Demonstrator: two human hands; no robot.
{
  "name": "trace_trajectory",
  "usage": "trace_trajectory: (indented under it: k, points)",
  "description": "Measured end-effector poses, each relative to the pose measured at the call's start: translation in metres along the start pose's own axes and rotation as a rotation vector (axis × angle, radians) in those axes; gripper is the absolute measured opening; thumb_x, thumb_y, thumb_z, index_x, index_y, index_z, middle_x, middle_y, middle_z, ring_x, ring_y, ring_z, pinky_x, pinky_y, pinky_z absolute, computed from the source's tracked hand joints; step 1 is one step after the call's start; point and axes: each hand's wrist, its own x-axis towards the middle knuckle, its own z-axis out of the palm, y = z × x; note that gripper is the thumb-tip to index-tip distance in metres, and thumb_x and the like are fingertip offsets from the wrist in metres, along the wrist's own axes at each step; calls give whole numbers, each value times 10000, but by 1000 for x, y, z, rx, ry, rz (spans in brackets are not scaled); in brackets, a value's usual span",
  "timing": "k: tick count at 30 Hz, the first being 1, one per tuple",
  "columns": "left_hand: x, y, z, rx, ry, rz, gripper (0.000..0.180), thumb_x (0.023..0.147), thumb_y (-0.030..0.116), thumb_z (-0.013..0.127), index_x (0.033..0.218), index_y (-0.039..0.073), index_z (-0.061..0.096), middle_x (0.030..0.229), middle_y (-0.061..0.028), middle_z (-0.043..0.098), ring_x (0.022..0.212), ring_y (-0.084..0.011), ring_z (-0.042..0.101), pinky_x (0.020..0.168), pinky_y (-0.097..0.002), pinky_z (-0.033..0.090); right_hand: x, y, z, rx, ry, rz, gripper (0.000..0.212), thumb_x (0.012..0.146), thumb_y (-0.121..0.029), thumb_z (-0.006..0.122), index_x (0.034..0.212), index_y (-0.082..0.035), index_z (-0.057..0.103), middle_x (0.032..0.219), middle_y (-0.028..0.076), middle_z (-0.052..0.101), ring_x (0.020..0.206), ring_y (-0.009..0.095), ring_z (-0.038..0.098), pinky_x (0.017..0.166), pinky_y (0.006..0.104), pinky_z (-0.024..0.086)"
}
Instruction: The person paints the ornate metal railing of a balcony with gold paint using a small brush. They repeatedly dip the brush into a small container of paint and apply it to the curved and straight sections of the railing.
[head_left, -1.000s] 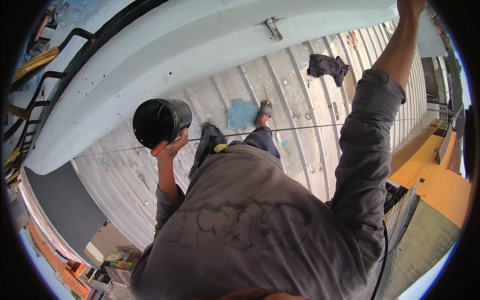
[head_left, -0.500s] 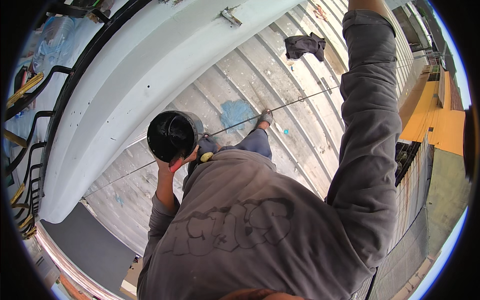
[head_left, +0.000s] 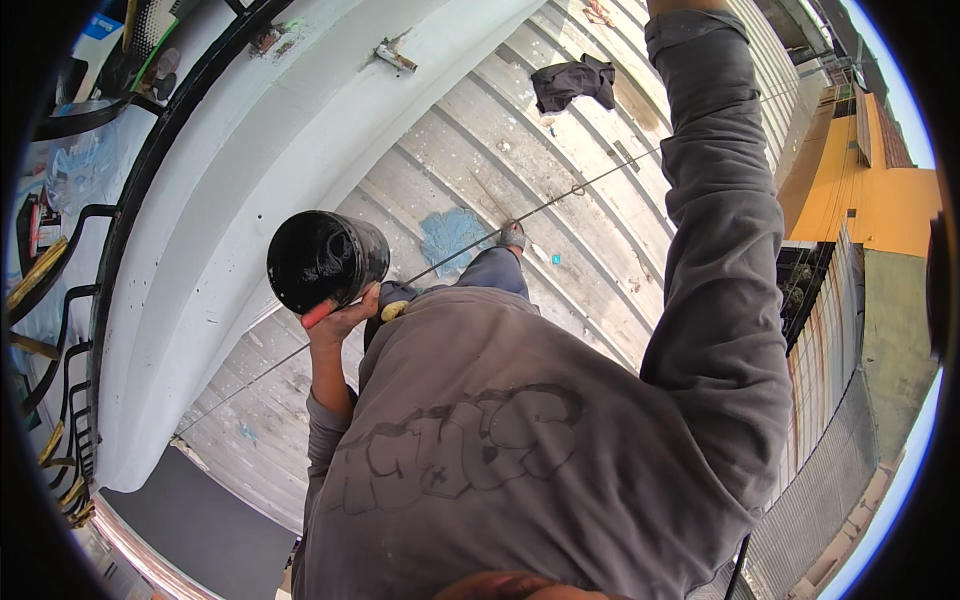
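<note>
My left hand (head_left: 347, 316) is closed around the lower side of a round black bucket (head_left: 374, 248), held up next to the white curved ledge. Glossy black streaks show on the round dark face turned toward me; how much is inside cannot be made out. A red handle-like piece (head_left: 318, 313) sticks out by my fingers at the bucket's edge; the rest of it is hidden. My right arm (head_left: 715, 200), in a grey sleeve, stretches up past the top edge, and its hand is out of the picture.
A white ledge (head_left: 230, 180) with a black metal railing (head_left: 140, 190) runs along the left. Below lies a ribbed metal roof (head_left: 450, 170) with a dark cloth (head_left: 575, 82) and a blue plastic piece (head_left: 452, 235). A thin cable (head_left: 620, 166) crosses over it. An orange building stands at right.
The bucket has shifted slightly left and up in the picture and turned in my left hand. The whole view has swung a little. My right arm still reaches upward.
</note>
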Motion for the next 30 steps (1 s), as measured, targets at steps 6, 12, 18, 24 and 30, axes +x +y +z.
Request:
trace_trajectory:
  k: [6, 12, 18, 24, 30]
  points:
    - [45, -10, 3, -326, 169, -315, 814, 607, 157, 949, 1290, -22, 543, 1121, -98, 693, 1013, -209, 704, 906, -352, 578, -7, 10, -5, -97, 79, -28, 565, 1079, -506, 302, 823, -77, 564, 685, 9, 528, 605, 138, 522, 569, 304, 417]
    - [95, -24, -4, -384, 112, -331, 682, 573, 295, 950, 1105, -11, 654, 945, -76, 740, 785, -196, 743, 761, -326, 606, -35, 1, -15, -413, 46, -301, 621, 1091, -512, 325, 1281, -7, 632, 1203, 171, 671, 1046, 239, 662, 895, 368, 534]
    - [119, -32, -1, -396, 138, -305, 611, 557, 261, 950, 1042, 0, 685, 933, -86, 746, 796, -198, 747, 769, -326, 607, -240, -3, 72, -86, 308, 98, 475, 967, -316, 657, 1331, -17, 599, 1252, 163, 633, 1244, 264, 589, 1061, 418, 471]
    - [126, -26, 12, -551, 82, -426, 838, 546, 301, 973, 1226, -13, 596, 1139, -127, 692, 1011, -259, 717, 910, -367, 564, -376, -21, 196, 70, -385, 281, 1177, 639, -470, 948, 1570, -52, 360, 1516, 200, 506, 1425, 367, 464, 1180, 470, 376]
    - [121, -13, 28, -629, 79, -385, 944, 627, 597, 911, 1277, 5, 567, 1198, -156, 609, 1076, -322, 649, 908, -435, 524, -383, -18, 213, 109, -401, 348, 1080, 578, -375, 980, 1472, -37, 476, 1378, 162, 620, 1265, 294, 623, 1093, 406, 466]
